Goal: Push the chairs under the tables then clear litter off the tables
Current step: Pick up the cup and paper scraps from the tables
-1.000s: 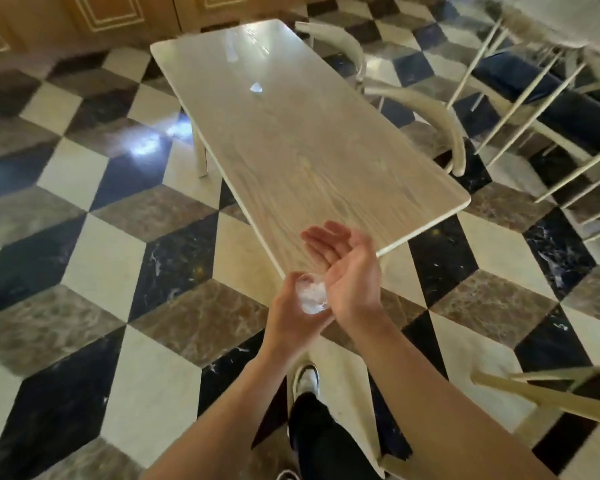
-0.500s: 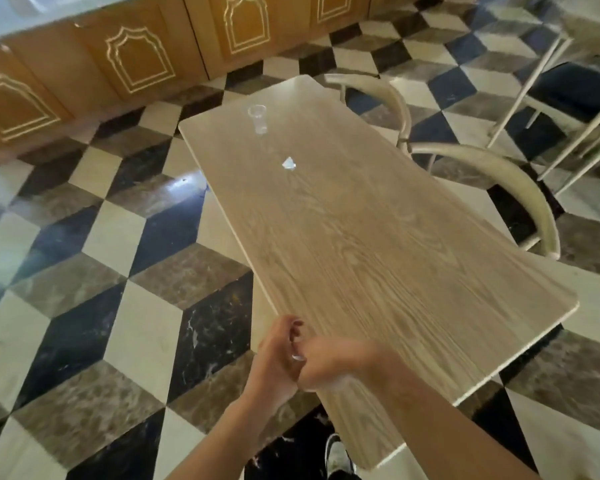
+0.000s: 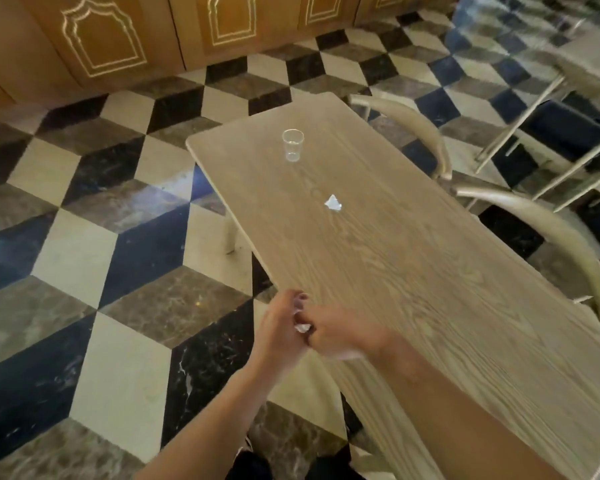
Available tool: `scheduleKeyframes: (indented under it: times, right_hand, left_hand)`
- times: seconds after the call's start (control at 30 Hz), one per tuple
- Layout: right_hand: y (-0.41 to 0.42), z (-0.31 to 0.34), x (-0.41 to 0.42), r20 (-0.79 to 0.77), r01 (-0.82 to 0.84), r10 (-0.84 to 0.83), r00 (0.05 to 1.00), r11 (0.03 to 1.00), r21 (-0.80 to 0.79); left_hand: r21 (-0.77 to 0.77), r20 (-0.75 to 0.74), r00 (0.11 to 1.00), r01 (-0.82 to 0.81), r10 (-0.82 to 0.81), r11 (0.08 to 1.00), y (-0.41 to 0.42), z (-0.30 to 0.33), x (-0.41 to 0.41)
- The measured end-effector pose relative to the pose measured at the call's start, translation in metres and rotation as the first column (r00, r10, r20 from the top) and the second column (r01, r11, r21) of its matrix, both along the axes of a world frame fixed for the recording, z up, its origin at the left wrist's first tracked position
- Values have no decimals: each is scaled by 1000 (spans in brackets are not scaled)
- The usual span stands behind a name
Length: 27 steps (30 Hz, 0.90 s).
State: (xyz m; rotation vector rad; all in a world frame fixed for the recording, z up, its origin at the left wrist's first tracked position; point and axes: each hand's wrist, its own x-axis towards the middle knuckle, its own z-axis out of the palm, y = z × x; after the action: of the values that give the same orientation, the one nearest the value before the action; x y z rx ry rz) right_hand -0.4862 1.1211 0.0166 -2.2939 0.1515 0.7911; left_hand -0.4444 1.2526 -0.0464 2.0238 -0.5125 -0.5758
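Note:
A long wooden table [image 3: 430,306] runs away from me. On it stand a clear plastic cup [image 3: 292,145] near the far end and a small crumpled white scrap [image 3: 333,203] at mid-table. My left hand [image 3: 280,332] and right hand [image 3: 336,336] meet at the table's near left edge. Both hands curl round a crumpled clear-white piece of litter [image 3: 302,328] held between them. Two pale chairs [image 3: 541,230] [image 3: 413,123] sit tucked in along the table's right side.
Checkered marble floor [image 3: 118,237] surrounds the table. Wooden cabinets [image 3: 118,39] line the far wall. More pale chair frames and another table [image 3: 568,109] stand at the upper right.
I have stepped closer along the table's left side, so the cup and scrap look nearer. My right hand, open palm-up a second ago, has closed over the litter in my left.

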Motion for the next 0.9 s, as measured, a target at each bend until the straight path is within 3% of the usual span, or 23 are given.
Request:
scheduleKeyframes:
  times: [0.07,0.17,0.23,0.33,0.47,0.6,0.7,0.8,0.83,0.9]
  right_hand:
    - [13,-2,32,-20,-57,56,998,998,-29]
    - [11,5,76,4,0,0,1000,1000,-18]
    - [-6,10,109,65,232,-235,970,971,57]
    - [-42,0,164,167,550,-580,797,812,197]
    - [-119,-72,231,389,815,-744,543,578,-34]
    - [-166,-131,265,266,851,-819,508,430,-301]
    - [-156,-132,280,312,892,-837,449,438,-109]
    - [-145,-100,317,294,913,-910,292,357,199]
    - [-141,-88,331,290,883,-895,340,410,230]
    - [-136,-72,361,266,762,-774,575,625,169]
  left_hand:
    - [-41,-65,997,40,-43,998,14,5,28]
    - [-38,4,1000,25,-25,999,27,14,74]
    - [-38,30,999,17,-15,999,21,13,118]
    - [37,13,999,52,-52,998,-2,-3,187]
    - [101,-15,984,180,-179,979,-42,-25,261]
    - [182,-31,966,259,-257,949,-80,-44,332]
    - [253,-48,963,268,-265,930,-99,-47,364]
    - [300,4,960,266,-280,916,-124,-46,395]
    - [301,40,948,289,-315,909,-130,-46,403]
    - [256,106,917,350,-386,901,-142,-47,423]
